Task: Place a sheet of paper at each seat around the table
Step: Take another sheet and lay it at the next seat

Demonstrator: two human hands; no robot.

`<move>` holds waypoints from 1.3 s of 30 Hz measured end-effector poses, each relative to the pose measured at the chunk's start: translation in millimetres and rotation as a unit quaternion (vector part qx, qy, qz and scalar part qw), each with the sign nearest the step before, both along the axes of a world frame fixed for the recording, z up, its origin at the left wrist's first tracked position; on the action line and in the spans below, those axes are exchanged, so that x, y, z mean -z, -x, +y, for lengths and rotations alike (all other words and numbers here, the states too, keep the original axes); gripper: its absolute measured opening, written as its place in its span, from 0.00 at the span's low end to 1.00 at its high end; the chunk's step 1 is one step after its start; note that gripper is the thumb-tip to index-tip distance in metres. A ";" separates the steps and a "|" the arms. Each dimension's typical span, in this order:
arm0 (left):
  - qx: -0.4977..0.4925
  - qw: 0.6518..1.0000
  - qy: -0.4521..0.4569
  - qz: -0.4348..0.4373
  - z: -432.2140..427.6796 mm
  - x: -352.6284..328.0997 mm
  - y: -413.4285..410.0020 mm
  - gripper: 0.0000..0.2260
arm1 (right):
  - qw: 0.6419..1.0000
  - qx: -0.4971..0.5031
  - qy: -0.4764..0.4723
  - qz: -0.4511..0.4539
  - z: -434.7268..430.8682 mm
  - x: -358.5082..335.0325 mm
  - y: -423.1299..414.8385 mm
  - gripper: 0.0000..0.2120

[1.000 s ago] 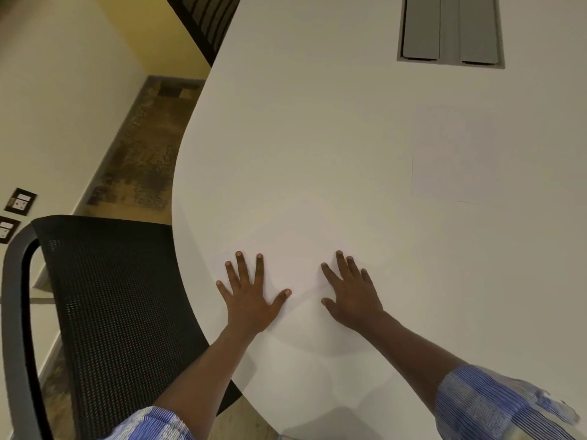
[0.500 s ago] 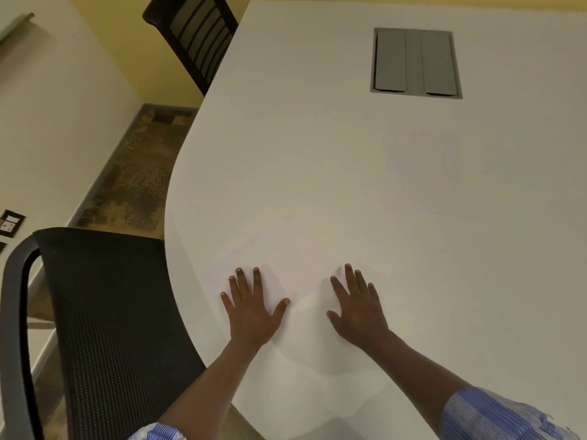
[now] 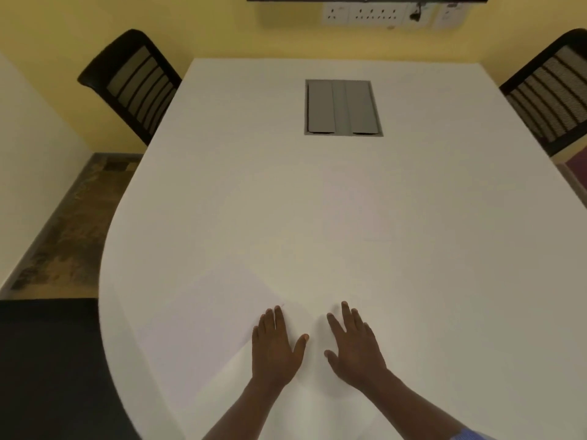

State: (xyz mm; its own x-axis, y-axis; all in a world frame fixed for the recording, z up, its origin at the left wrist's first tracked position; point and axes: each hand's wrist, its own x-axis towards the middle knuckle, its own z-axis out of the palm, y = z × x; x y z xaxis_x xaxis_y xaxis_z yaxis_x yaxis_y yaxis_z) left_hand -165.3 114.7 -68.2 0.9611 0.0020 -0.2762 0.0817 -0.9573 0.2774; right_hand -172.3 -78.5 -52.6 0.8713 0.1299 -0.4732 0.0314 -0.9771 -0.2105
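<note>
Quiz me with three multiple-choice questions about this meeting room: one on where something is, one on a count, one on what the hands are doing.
1. Where is the grey hatch?
A. On the floor
B. Set into the white table, toward its far end
C. On a chair seat

2. How many slat-backed black chairs stand at the table's far corners?
A. None
B. Two
C. Five

3. How are the left hand and right hand?
A. Flat on the table, fingers straight
B. Clenched in fists
C. Holding a cup

Answers:
1 B, the hatch sits flush in the tabletop.
2 B, one stands far left and one far right.
3 A, both palms lie down, holding nothing.
</note>
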 end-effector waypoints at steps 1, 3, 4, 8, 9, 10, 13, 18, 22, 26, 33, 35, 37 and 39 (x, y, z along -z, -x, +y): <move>0.007 1.000 -0.008 0.001 -8.2 -0.1 -5.4 0.41 | 1.000 0.004 0.001 -0.001 -9.2 -0.1 -4.1 0.38; 0.019 1.000 -0.023 0.000 -23.8 -0.9 -16.5 0.41 | 1.000 0.011 0.000 -0.003 -27.4 0.2 -13.2 0.38; 0.022 0.999 -0.026 0.000 -30.9 -1.2 -22.7 0.40 | 1.000 0.015 0.000 -0.003 -36.0 0.8 -18.4 0.38; 0.033 0.999 -0.031 -0.005 -55.0 -2.4 -52.5 0.39 | 0.999 0.032 -0.007 -0.011 -64.4 5.3 -41.1 0.38; 0.036 0.999 -0.034 -0.008 -60.6 -2.6 -61.6 0.39 | 0.999 0.034 -0.009 -0.015 -70.3 6.6 -48.0 0.38; 0.038 0.999 -0.034 -0.010 -66.4 -2.7 -71.5 0.38 | 0.999 0.037 -0.010 -0.019 -76.0 7.9 -55.2 0.38; 0.024 0.999 -0.010 -0.020 -85.3 -3.1 -105.1 0.37 | 0.998 0.044 -0.013 -0.034 -92.4 12.1 -80.7 0.38; -0.066 0.995 0.072 -0.006 -117.2 -6.7 -169.3 0.32 | 0.995 0.064 -0.023 -0.075 -117.9 19.1 -133.0 0.37; -0.180 0.972 0.150 0.022 -139.4 -9.2 -218.2 0.29 | 0.988 0.082 -0.046 -0.125 -135.1 27.5 -175.1 0.38; -0.307 0.934 0.171 0.064 -153.5 -4.4 -253.4 0.28 | 0.980 0.090 -0.061 -0.164 -143.5 38.2 -207.5 0.38; -0.323 0.943 0.053 0.062 -182.7 4.6 -272.2 0.31 | 0.972 0.104 -0.066 -0.200 -144.7 56.3 -233.1 0.38; -0.311 0.949 0.027 0.046 -188.3 6.8 -270.9 0.31 | 0.974 0.101 -0.060 -0.195 -145.1 62.5 -234.9 0.37; -0.300 0.953 0.025 0.032 -191.4 9.2 -270.7 0.31 | 0.974 0.104 -0.063 -0.191 -144.6 67.7 -234.7 0.36; -0.299 0.953 0.047 0.031 -193.4 9.5 -272.6 0.31 | 0.973 0.106 -0.060 -0.195 -143.4 71.0 -233.7 0.35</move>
State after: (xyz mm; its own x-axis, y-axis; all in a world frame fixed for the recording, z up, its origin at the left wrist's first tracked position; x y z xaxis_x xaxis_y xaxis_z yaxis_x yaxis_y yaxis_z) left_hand 107.3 -78.7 -77.6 0.7779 0.5158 -0.3588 0.6233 -0.7057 0.3369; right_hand 61.4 -221.8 -123.6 0.9949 -0.0383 -0.0931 -0.0676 -0.9396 -0.3356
